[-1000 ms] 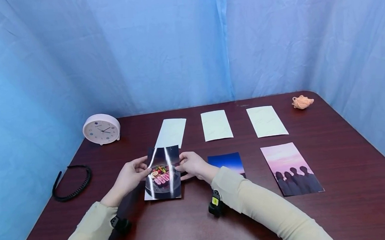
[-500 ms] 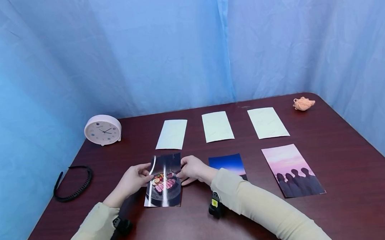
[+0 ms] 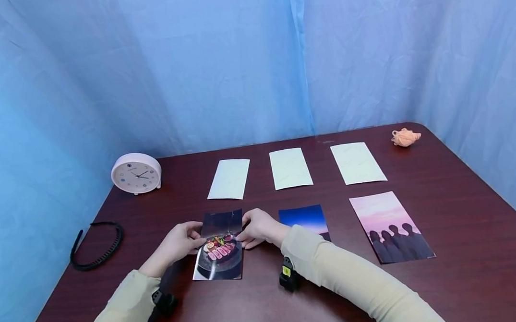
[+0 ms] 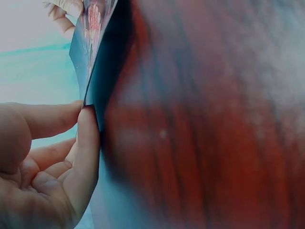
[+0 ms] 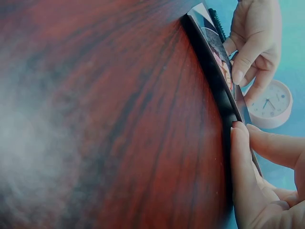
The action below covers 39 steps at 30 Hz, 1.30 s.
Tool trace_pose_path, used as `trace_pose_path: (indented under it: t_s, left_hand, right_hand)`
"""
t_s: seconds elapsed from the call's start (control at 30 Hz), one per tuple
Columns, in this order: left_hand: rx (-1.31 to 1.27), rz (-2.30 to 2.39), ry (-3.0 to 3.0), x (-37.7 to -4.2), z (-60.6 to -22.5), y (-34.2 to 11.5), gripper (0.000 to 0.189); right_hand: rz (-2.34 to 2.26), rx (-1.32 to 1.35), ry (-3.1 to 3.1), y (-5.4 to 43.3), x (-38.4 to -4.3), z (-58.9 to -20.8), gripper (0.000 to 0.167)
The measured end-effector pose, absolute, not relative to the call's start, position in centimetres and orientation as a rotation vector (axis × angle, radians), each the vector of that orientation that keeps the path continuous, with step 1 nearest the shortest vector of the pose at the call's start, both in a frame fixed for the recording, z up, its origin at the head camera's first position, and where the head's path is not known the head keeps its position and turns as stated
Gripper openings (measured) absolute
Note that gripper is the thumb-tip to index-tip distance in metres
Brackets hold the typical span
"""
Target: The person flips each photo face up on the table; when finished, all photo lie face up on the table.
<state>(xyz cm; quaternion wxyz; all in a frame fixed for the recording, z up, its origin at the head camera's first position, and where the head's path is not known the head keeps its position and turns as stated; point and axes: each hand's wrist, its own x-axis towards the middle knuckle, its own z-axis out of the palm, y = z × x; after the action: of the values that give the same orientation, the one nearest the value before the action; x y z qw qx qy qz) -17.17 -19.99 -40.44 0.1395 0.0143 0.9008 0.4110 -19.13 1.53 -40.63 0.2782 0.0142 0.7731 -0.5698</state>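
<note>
A glossy photo (image 3: 219, 266) of sliced meat on a dark plate is held by its two long sides, just above the table. My left hand (image 3: 176, 244) pinches its left edge between thumb and fingers, and my right hand (image 3: 259, 229) pinches the right edge. Both wrist views show thumb and forefinger closed on the photo's edge (image 4: 90, 57), with its shadow on the wood below. Right of it lies a blue dusk photo (image 3: 301, 218), partly hidden by my right forearm. Farther right is a pink sunset photo (image 3: 390, 227) with silhouetted people.
Behind, three blank white cards lie in a row: a left card (image 3: 229, 179), a middle card (image 3: 290, 168) and a right card (image 3: 357, 163). A white clock (image 3: 136, 174) and black headband (image 3: 99, 257) are on the left. Peach yarn (image 3: 406, 137) sits at the far right corner.
The meat photo has come down and toward me, away from the left white card, which now shows whole. Both hands moved with it and kept their hold.
</note>
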Motion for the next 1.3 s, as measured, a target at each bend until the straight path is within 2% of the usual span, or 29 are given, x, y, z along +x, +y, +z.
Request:
trace_pose_path:
  t_s: [0.33,0.73,1.3]
  left_hand:
    - [0.022,1.174,2.605,-17.1,-40.2,-19.9,0.046]
    - [0.009,1.136,2.624,-17.3,-40.3,-20.0,0.044]
    - [0.066,1.168,2.664,-17.3,-38.9,-21.0,0.039]
  right_hand:
    - [-1.557,0.065,2.096,1.7,-19.3,-40.7,0.028]
    - [-1.544,0.066,2.12,2.3,-19.4,-40.4,0.028]
    - [-1.537,-0.021,2.177,3.2,-19.5,-39.6,0.023]
